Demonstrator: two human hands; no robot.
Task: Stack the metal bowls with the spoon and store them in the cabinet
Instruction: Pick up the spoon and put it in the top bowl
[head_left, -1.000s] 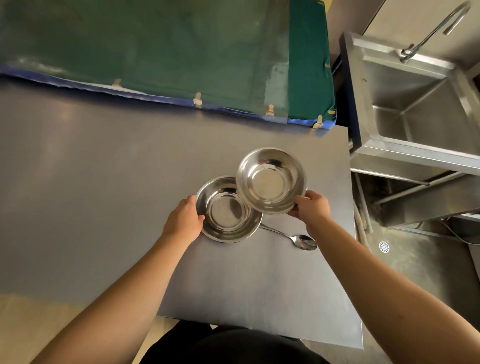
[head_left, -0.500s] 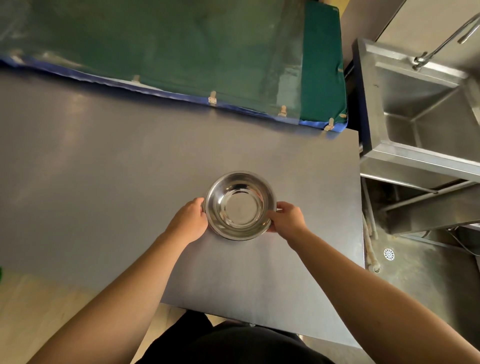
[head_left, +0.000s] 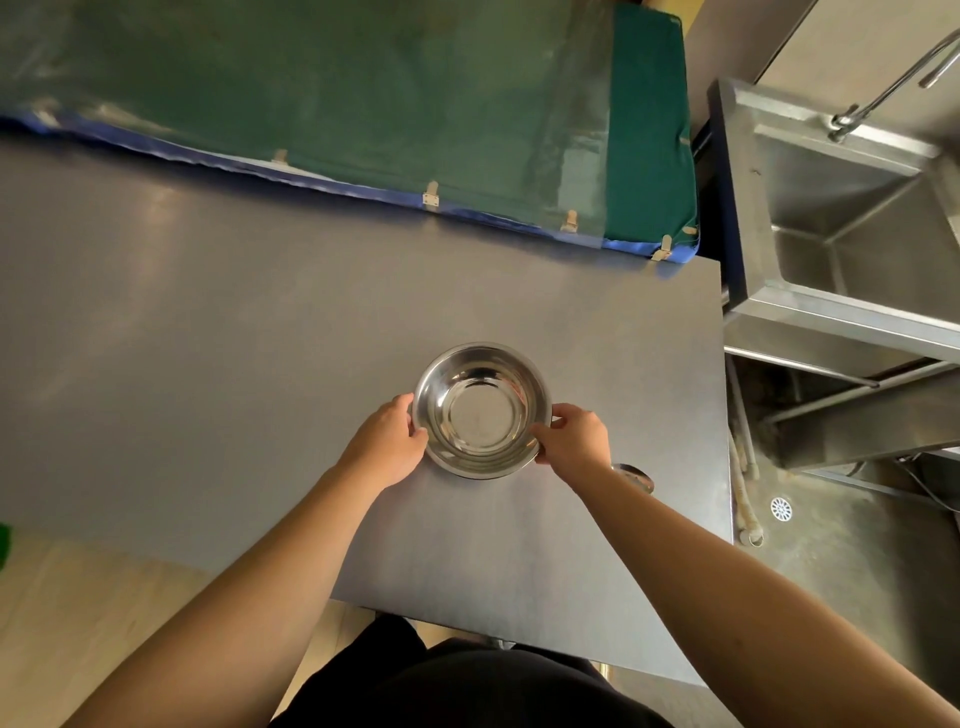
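Left hand (head_left: 388, 440) grips the left rim of the nested metal bowls (head_left: 480, 410), which sit stacked on the smooth grey table (head_left: 234, 322), right of centre. The top bowl is round, polished and holds nothing. Right hand (head_left: 574, 439) clasps the right rim. The spoon (head_left: 635, 475) lies just beside the right wrist, mostly hidden. A stainless sink (head_left: 841, 218) stands at far right.
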